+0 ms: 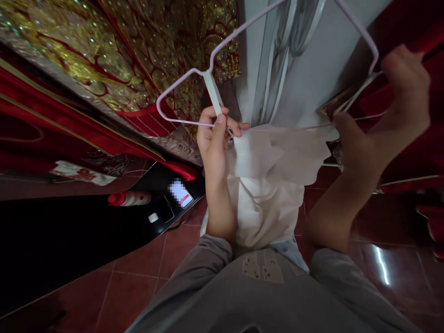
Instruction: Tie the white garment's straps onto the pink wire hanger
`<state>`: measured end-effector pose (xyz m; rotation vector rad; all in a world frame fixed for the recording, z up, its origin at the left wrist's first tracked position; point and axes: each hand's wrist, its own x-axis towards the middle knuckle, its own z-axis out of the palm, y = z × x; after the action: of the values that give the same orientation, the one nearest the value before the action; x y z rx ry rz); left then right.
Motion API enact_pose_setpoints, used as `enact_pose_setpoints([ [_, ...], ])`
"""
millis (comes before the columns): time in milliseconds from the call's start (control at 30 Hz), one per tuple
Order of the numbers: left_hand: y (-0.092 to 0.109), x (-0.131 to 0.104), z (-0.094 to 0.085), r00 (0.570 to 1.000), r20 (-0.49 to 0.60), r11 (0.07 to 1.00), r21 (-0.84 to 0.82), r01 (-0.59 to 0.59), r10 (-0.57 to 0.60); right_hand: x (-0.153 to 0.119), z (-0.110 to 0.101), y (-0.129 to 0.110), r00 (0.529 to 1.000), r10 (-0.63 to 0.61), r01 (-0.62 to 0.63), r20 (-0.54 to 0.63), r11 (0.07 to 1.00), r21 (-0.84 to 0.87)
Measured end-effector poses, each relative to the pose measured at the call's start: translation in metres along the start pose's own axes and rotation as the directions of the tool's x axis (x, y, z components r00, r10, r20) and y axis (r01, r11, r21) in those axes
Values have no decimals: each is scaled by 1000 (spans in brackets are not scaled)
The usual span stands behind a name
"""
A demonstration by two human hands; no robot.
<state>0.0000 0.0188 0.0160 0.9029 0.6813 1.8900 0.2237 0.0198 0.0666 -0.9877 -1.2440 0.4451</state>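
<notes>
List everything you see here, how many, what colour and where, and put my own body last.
Clothes hanger: one, pale lilac, between the hands
Strap: at least one, white, at the hanger's left notch
Ruffled garment: one, cream, below the hanger
Sequined fabric: count unclear, gold and red, upper left
Plain fabric: several pieces, red, both sides
Curved bars: several, silvery, top centre
Tabletop: one, black, left
Bottle: one, red cap, on the tabletop
Phone: one, lit screen, near the tabletop's edge
Small case: one, white, on the tabletop
Floor tiles: many, reddish, below
Shirt: one, grey, bottom
Left hand: one, bare, pinching the strap
Right hand: one, bare, blurred, at the hanger's right end
</notes>
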Motion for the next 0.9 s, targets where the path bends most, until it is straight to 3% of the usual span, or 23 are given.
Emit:
enact_pose_setpoints([
  [33,-1,-1,1,1000,-10,1000,18,-2,2,-11,2,6,993,-18,25,-115,998,65],
  [100,-2,-3,4,1000,-11,999,34,-20,20,-37,8,18,925,30,37,-379,985,170],
  [167,-2,-3,6,1000,-14,999,45,-19,20,-58,16,28,883,170,-48,-438,960,275],
  [200,-2,-3,7,1000,-27,998,58,-9,11,-66,21,32,889,263,-138,-374,934,328],
  [267,-2,-2,8,999,-53,997,82,12,-7,-70,32,34,893,429,-351,-135,852,388],
  [367,-3,-4,6,999,-36,997,81,20,-17,-61,49,27,843,518,-527,145,737,423],
  [467,-9,-12,1,998,-13,988,141,57,-56,-54,64,20,843,502,-514,192,652,558],
  [567,-18,-21,-6,998,-50,972,236,-12,24,-63,72,24,855,470,-488,220,585,648],
  [733,-24,-28,-14,972,-64,895,409,-180,225,-72,68,37,886,396,-453,242,626,635],
  [833,-18,-29,-19,970,-48,871,452,-191,238,-67,65,40,887,389,-457,250,657,600],
  [900,-8,-30,-22,985,-46,891,435,-129,164,-65,64,40,886,391,-459,249,661,594],
])
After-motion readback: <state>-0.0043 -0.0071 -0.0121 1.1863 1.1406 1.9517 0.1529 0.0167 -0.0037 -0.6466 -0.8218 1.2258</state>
